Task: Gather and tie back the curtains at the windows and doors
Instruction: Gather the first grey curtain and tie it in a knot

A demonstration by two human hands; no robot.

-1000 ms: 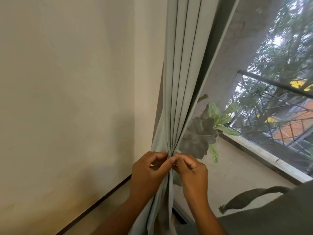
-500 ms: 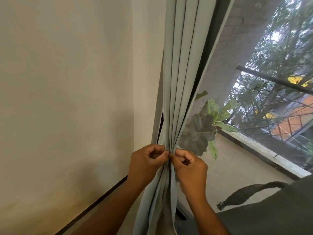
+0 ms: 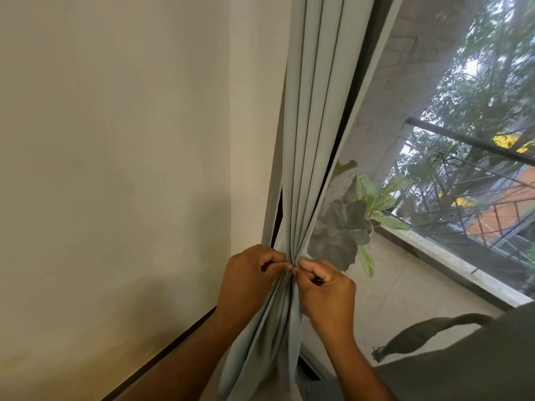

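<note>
Pinching the bunched grey curtain (image 3: 314, 146) at its narrow middle, the left hand (image 3: 249, 280) and right hand (image 3: 328, 293) meet fingertip to fingertip — between a cream wall (image 3: 115, 169) and a leafy plant (image 3: 347, 227) behind the window glass (image 3: 434, 198).

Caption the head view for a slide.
Left hand and right hand pinch the gathered pale grey-green pleated fabric curtain at its waist beside the window.

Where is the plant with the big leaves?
In the head view, the plant sits outside the glass, right of the gathered curtain, just above the right hand.
</note>
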